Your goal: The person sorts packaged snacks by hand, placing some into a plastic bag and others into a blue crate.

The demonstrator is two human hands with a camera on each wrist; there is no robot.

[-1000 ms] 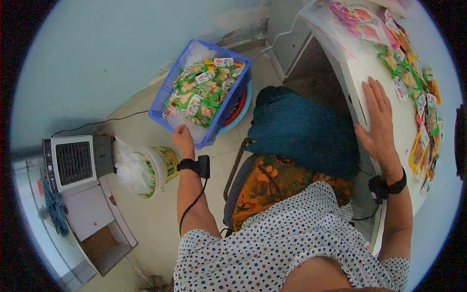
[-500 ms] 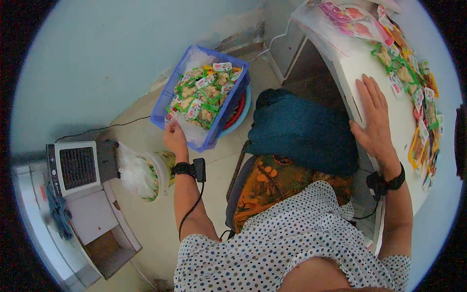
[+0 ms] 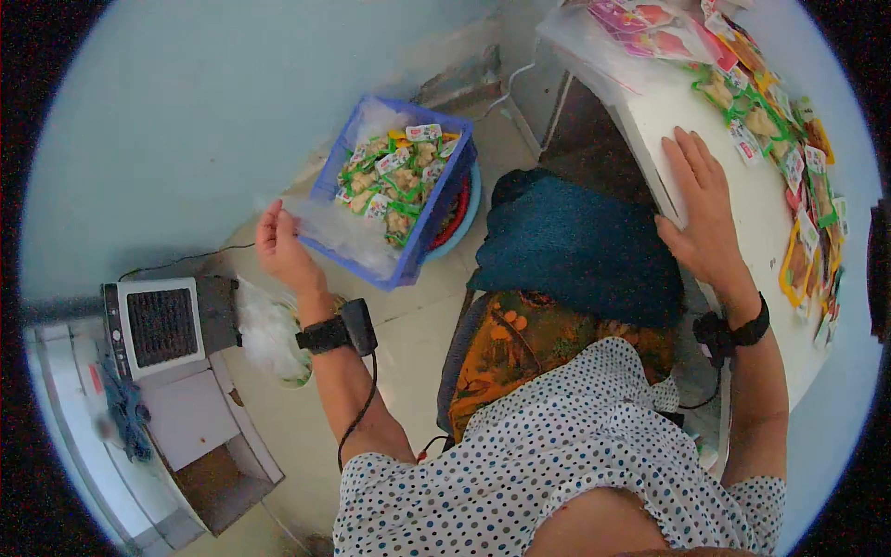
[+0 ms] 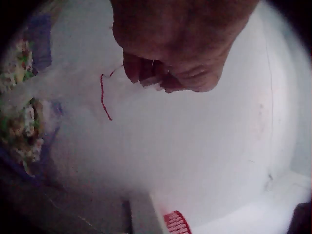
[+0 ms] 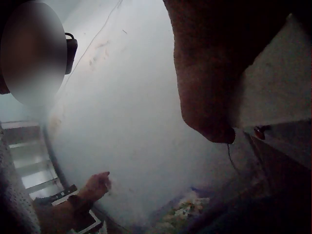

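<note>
My left hand (image 3: 290, 252) pinches the edge of a clear plastic bag (image 3: 339, 232), stretched over the near end of a blue crate (image 3: 418, 251). In the left wrist view a thin red line (image 4: 103, 95) runs along the film beside the curled fingers. The crate holds many small green-and-white packets (image 3: 399, 176) with pale contents. My right hand (image 3: 705, 213) rests on the white table (image 3: 640, 121) at its edge, fingers straight and thumb spread.
More packets (image 3: 766, 130) and pink printed bags (image 3: 650, 32) lie along the table's far side. Under the crate is a light blue basin (image 3: 469, 218). A white fan-like appliance (image 3: 162, 325) and a plastic-covered bucket (image 3: 278, 330) stand left. A dark blue cloth (image 3: 575, 251) covers part of the chair.
My left hand has moved left and up from the crate's near rim, drawing the clear plastic out with it. The right hand stays on the table.
</note>
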